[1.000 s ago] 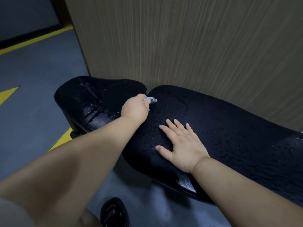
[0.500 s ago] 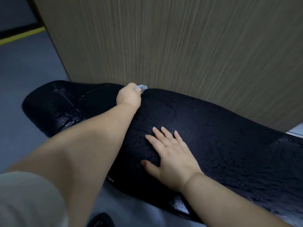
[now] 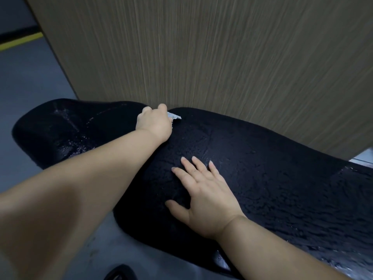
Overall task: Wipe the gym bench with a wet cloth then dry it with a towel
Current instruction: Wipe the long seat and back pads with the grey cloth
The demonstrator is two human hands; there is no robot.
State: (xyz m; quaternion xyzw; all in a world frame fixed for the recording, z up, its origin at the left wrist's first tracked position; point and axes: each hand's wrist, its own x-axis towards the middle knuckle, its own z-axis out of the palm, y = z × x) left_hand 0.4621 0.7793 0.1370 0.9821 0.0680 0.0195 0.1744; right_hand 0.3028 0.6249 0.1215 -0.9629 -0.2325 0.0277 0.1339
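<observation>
A black padded gym bench (image 3: 282, 162) runs from left to right, its surface wet and beaded with water. My left hand (image 3: 154, 122) grips a small grey cloth (image 3: 174, 116) at the far edge of the bench, by the gap between the seat pad and the long pad; only a corner of the cloth shows past the fingers. My right hand (image 3: 203, 195) lies flat on the long pad with fingers spread. No towel is in view.
A wood-grain wall panel (image 3: 222, 57) stands directly behind the bench. Grey floor (image 3: 26, 81) with a yellow line (image 3: 20, 42) lies to the left. A dark object (image 3: 121, 272) peeks in at the bottom edge below the bench.
My left hand with the cloth has stayed at the gap at the bench's far edge, shifting slightly along it. The right hand stays flat on the pad. The camera view has shifted.
</observation>
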